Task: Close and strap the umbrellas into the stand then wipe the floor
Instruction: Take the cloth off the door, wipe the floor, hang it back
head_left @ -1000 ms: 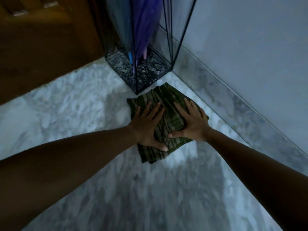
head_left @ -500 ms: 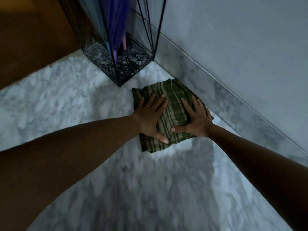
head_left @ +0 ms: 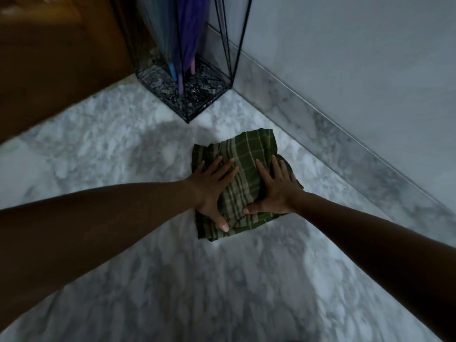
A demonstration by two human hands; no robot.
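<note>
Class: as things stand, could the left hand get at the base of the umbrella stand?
Probably yes. The left hand lies flat on the green checked cloth, and only bare marble floor separates it from the umbrella stand; a forward lean may be needed.

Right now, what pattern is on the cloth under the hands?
Green with pale checked stripes, seen in the head view: cloth.

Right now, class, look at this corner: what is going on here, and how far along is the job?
A person presses the left hand and right hand flat on a green checked cloth lying on the marble floor near the skirting. The closed umbrellas stand in the black wire stand, apart from the cloth. This looks like the floor-wiping stage.
</note>
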